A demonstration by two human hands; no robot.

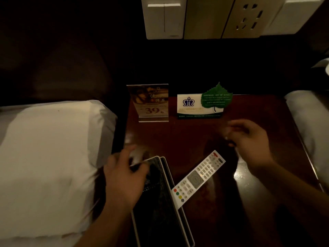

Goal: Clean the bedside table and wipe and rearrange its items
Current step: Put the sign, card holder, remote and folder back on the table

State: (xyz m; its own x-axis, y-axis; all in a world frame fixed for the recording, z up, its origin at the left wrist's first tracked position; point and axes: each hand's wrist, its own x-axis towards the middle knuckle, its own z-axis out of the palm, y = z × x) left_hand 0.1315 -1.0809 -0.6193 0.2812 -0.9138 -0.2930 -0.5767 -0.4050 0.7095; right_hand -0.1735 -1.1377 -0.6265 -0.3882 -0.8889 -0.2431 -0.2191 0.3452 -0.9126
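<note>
Dark red-brown polished wood forms the tabletop (187, 139), which is seen from the head camera between a white pillow (49, 154) on the left and a pale bed edge (306, 122) on the right.

The left hand (124, 177) is extended from the lower left, palm down. Its fingers are bent over the far end of a black folder (160, 202) with a pale rim, which is laid along the tabletop's left edge. A pale blurred patch is seen at the fingertips, and whether this grip is closed on anything cannot be told.

The right hand (249, 138) is held above bare wood on the right, with the forearm entering from the lower right. Its fingers are loosely curled, the grip slack, and nothing is seen in it.

A white remote control (197, 177) is laid slantwise between the two hands, and its near end meets the folder's rim. At the back, an acrylic sign stand (151, 102) and a white card (203, 106) bearing a green leaf are stood side by side, slightly apart. Open wood is found between these and the hands, and along the right edge.
</note>
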